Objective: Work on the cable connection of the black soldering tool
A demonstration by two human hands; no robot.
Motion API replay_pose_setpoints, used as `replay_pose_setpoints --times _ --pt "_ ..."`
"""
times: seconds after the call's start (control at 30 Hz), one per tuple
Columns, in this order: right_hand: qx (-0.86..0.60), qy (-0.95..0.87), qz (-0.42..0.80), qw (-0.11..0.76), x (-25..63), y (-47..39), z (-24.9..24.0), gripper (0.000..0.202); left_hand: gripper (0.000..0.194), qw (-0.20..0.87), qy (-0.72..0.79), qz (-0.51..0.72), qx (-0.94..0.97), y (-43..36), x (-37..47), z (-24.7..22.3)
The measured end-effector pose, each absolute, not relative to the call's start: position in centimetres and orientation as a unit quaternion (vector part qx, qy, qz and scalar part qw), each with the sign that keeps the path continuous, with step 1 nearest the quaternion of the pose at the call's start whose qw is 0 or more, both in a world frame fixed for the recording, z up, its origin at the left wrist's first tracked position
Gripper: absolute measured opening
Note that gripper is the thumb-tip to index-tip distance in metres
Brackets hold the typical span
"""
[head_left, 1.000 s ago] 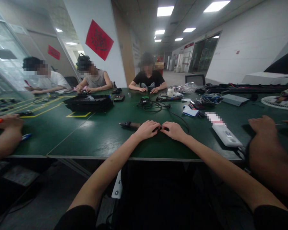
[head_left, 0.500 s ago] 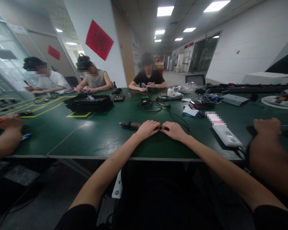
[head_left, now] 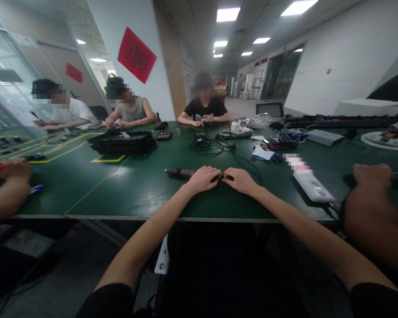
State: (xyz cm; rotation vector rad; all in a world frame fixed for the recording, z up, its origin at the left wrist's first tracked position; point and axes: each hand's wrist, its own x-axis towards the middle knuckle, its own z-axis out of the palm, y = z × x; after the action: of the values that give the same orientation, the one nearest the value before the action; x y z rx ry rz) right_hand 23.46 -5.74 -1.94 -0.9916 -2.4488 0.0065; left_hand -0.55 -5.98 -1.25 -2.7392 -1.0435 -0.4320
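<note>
The left hand [head_left: 204, 178] curls over the near end of the tool [head_left: 179, 172], whose tip points to nine o'clock on the desk [head_left: 132, 190]; its grip is hidden. The right hand [head_left: 239, 180] bends close at three o'clock, its hold unclear. Coiled cable [head_left: 212, 147] lies at twelve, a black tray [head_left: 122, 142] at ten.

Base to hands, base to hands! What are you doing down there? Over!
Left hand over metal-tipped tool's rear end, right hand close beside; grips partly hidden. Tool lying on green table, tip pointing left. Black cable looping just beyond.
</note>
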Motion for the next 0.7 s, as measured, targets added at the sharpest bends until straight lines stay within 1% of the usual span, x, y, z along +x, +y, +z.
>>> replay_pose_setpoints --times 0.2,0.33,0.57,0.7 --pt "-0.362 -0.899 -0.002 0.246 23.50 -5.74 -1.91 0.012 0.017 0.093 -0.353 -0.149 -0.919 -5.74 -0.59 -1.47" --pt "-0.363 -0.898 0.003 0.249 23.52 -5.76 -1.95 0.010 0.022 0.075 -0.354 -0.170 -0.916 -5.76 -0.68 -1.50" --pt "-0.364 -0.897 0.008 0.251 23.51 -5.78 -1.85 0.013 0.019 0.081 -0.375 -0.159 -0.910 -5.77 -0.47 -1.31" --pt "-0.363 -0.898 0.006 0.249 23.48 -5.85 -1.83 0.013 0.017 0.074 -0.351 -0.162 -0.919 -5.96 -0.54 -1.17"
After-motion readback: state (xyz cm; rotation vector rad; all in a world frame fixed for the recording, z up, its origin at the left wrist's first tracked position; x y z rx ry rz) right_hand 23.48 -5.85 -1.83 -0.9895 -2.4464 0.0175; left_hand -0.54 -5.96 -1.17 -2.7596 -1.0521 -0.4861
